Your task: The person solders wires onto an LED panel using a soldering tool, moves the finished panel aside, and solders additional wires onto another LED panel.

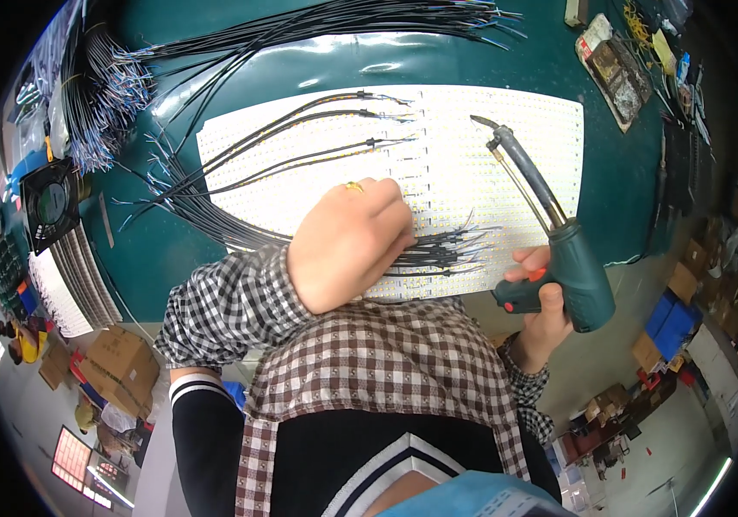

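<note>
My left hand, fingers curled, is closed over a bundle of black cables; its fingertips are hidden behind the knuckles. The stripped, coloured wire ends of the bundle stick out to the right of my fingers. My right hand grips the handle of a green soldering gun, a finger by its red trigger. The gun's long metal barrel points up and left, its dark tip above a white board dotted with rows of small yellow marks. Three separate black cables lie across the board's upper left part.
Under the board is a green table mat. A long cable bundle lies along the back, with more cables heaped at far left. A small black fan stands left; a stained pad lies at back right.
</note>
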### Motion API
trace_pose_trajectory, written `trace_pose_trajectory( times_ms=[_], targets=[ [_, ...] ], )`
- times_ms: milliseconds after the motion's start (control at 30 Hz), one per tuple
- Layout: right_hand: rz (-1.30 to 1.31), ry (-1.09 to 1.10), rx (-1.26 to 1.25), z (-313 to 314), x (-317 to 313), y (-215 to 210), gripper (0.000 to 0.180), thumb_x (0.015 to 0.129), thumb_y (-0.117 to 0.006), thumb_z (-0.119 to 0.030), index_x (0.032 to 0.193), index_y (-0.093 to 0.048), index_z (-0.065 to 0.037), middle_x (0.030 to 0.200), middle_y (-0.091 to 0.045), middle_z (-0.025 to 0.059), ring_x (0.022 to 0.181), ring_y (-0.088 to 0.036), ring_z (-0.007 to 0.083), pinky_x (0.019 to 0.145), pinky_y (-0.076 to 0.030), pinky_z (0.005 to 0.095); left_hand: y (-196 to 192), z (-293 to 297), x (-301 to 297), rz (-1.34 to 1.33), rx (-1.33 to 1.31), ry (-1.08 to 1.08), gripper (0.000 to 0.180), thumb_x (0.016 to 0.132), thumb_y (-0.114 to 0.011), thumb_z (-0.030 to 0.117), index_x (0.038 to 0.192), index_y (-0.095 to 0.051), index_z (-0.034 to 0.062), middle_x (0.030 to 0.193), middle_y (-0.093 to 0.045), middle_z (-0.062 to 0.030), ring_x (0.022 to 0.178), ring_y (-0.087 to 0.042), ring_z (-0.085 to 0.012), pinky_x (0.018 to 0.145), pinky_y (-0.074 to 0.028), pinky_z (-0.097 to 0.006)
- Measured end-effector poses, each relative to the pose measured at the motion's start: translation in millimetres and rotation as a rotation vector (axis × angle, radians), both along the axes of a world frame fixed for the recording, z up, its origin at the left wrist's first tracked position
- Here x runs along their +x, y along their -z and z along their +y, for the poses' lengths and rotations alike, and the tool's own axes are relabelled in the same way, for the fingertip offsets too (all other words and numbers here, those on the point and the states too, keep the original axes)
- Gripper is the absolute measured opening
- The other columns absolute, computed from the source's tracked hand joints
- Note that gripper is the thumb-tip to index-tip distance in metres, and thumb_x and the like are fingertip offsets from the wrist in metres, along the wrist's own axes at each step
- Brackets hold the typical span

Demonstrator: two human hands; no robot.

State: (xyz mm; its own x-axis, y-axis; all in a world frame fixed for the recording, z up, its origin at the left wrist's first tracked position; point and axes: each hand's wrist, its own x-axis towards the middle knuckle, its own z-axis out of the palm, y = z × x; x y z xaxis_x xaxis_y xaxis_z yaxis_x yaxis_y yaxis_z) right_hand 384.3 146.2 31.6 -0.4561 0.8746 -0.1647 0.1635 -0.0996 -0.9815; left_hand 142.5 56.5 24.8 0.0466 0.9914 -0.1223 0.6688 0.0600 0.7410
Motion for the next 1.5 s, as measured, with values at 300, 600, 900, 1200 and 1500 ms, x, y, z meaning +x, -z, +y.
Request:
trace_pose_trajectory(
  times_ms=[300, 600, 900, 1200, 1500],
  targets=[
    [0.106, -0.015, 0.034, 1.8, 2.8, 12.4, 0.059, 0.088, -0.059, -0.040, 0.116, -0.046, 0.011, 0.092, -0.056, 0.0178, 0.079, -0.062, 0.0257, 0.063, -0.055, 0.0320, 4.8, 2.4, 10.8, 0.101, 0.042, -0.026, 0.015, 0.075, -0.067, 0.010, 0.084, -0.054, 0.0089, 0.084, -0.054, -0.0063, 0.076, -0.055, -0.0249, 0.065, -0.039, -0.035],
    [0.107, 0.029, 0.032, 3.7, -0.1, 11.6, 0.064, 0.089, -0.059, -0.040, 0.124, -0.042, 0.011, 0.093, -0.057, 0.0173, 0.082, -0.061, 0.0257, 0.062, -0.055, 0.0298, 10.6, 1.2, 14.0, 0.068, 0.090, -0.056, 0.014, 0.076, -0.066, 0.009, 0.085, -0.055, 0.0081, 0.082, -0.056, -0.0059, 0.070, -0.057, -0.0239, 0.060, -0.042, -0.036],
    [0.184, 0.157, -0.011, 2.8, -6.2, 8.9, 0.055, 0.080, -0.068, -0.038, 0.103, -0.056, 0.010, 0.092, -0.061, 0.0181, 0.075, -0.064, 0.0266, 0.065, -0.055, 0.0344, 0.2, -1.9, 10.5, 0.132, 0.195, 0.040, 0.013, 0.078, -0.064, 0.007, 0.090, -0.059, 0.0055, 0.080, -0.058, -0.0076, 0.061, -0.059, -0.0224, 0.054, -0.048, -0.032],
    [0.226, 0.166, 0.032, 5.7, -6.9, 16.8, 0.058, 0.082, -0.067, -0.039, 0.109, -0.053, 0.010, 0.091, -0.059, 0.0167, 0.080, -0.064, 0.0273, 0.061, -0.056, 0.0330, -4.7, -5.2, -24.2, 0.288, 0.197, -0.373, 0.010, 0.080, -0.062, 0.007, 0.087, -0.056, 0.0045, 0.088, -0.054, -0.0107, 0.077, -0.056, -0.0284, 0.066, -0.046, -0.038],
    [0.145, 0.053, 0.053, 0.7, 2.6, 16.5, 0.070, 0.090, -0.055, -0.043, 0.129, -0.038, 0.013, 0.092, -0.057, 0.0162, 0.081, -0.061, 0.0267, 0.061, -0.054, 0.0282, 11.7, 22.6, -14.0, 0.167, 0.201, -0.251, 0.013, 0.076, -0.065, 0.001, 0.084, -0.055, 0.0016, 0.083, -0.054, -0.0114, 0.073, -0.056, -0.0295, 0.062, -0.045, -0.036]
  ],
)
